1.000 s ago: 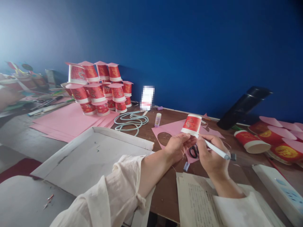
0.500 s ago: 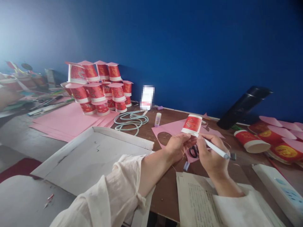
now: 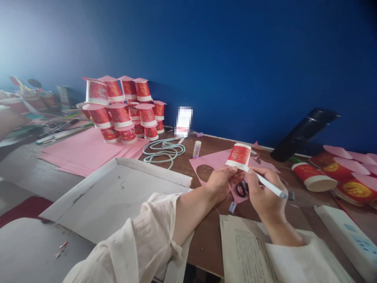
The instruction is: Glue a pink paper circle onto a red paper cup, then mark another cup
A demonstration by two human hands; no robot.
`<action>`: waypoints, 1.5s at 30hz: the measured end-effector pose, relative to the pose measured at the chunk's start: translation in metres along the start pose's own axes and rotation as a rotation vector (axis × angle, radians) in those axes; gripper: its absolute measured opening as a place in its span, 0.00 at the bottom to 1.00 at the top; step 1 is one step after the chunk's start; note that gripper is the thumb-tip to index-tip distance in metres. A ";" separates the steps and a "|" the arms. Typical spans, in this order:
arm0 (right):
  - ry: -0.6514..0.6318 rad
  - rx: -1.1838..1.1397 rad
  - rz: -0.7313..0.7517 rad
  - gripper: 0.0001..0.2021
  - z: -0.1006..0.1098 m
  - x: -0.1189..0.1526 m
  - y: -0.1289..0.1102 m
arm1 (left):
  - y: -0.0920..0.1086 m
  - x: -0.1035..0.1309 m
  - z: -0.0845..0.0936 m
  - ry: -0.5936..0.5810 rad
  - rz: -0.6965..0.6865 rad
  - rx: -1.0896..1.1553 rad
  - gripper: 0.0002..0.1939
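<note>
A red paper cup with a gold dragon print and a white rim is held upside down by my left hand, fingers closed at its lower edge. My right hand grips a white marker pen, its tip end close to the cup's white rim; the tip itself is hidden by my fingers. Below the hands, black-handled scissors lie on a pink paper scrap. Behind, pink paper with a round hole rests on the brown table. A small glue stick stands to the left.
Red cups with pink paper discs are stacked at left behind pink sheets. A white tray-like box, a coiled cable and a lit phone stand nearer. Rightward are a black bottle, a lying cup and a power strip.
The view has shifted very slightly. Both hands keep their hold on the cup and the marker pen, with hardly any movement.
</note>
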State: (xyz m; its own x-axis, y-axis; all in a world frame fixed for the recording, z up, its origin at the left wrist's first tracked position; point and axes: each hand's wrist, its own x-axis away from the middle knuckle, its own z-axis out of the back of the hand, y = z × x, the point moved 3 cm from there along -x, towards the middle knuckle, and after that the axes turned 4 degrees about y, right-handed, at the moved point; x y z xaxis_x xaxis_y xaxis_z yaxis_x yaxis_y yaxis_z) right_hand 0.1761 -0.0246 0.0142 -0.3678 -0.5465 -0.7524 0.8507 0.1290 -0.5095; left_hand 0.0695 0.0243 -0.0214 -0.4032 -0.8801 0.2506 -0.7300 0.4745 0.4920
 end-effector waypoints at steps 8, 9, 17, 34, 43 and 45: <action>-0.031 -0.016 -0.011 0.13 -0.002 0.001 0.001 | 0.001 0.001 0.000 0.013 -0.018 0.008 0.05; -0.034 -0.014 -0.015 0.13 -0.002 0.001 0.001 | 0.001 0.001 0.000 0.014 -0.020 0.006 0.06; -0.024 -0.015 0.011 0.12 -0.001 0.002 0.000 | 0.000 -0.002 0.002 0.017 -0.023 0.016 0.06; -0.034 0.000 -0.001 0.12 0.000 0.001 -0.002 | 0.000 0.000 0.000 0.028 -0.020 0.014 0.06; -0.015 0.001 -0.001 0.11 0.001 0.000 -0.001 | 0.003 0.004 -0.002 0.030 -0.025 0.023 0.06; -0.015 0.000 -0.010 0.11 0.001 0.000 -0.001 | 0.003 0.004 -0.003 0.038 -0.025 0.025 0.07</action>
State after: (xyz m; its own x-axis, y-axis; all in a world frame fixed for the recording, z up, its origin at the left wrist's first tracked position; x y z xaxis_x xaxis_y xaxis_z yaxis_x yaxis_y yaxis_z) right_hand 0.1754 -0.0255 0.0151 -0.3709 -0.5598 -0.7409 0.8469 0.1234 -0.5172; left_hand 0.0673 0.0225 -0.0169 -0.3633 -0.8916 0.2704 -0.7531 0.4519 0.4781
